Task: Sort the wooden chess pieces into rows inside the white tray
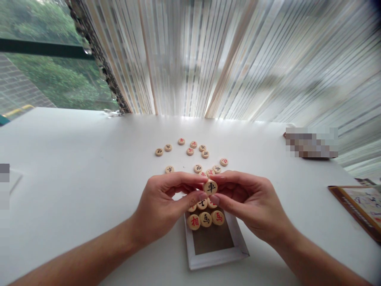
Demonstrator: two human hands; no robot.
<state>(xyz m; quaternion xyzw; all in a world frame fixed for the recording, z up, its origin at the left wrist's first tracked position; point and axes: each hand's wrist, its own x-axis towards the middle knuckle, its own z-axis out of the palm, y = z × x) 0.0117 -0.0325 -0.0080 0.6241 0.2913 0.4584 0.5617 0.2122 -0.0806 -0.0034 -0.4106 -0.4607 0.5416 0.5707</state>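
Note:
A round wooden Chinese chess piece (210, 188) with a black character is pinched between the fingertips of my left hand (171, 194) and my right hand (248, 196). Both hands hold it above a shallow white box (218, 260). Inside the box, a row of pieces shows a red-marked piece (194, 222), a black-marked piece (205, 219) and another red-marked piece (218, 217). Behind that row, more pieces are partly covered by my fingers. The box's far end is hidden beneath my hands.
Several loose chess pieces (190, 151) lie scattered on the white table (89, 171) beyond my hands. A brown-edged board-like item (354, 214) sits at the right edge, with a blurred-out object (311, 143) farther back. A string curtain (184, 59) hangs behind the table.

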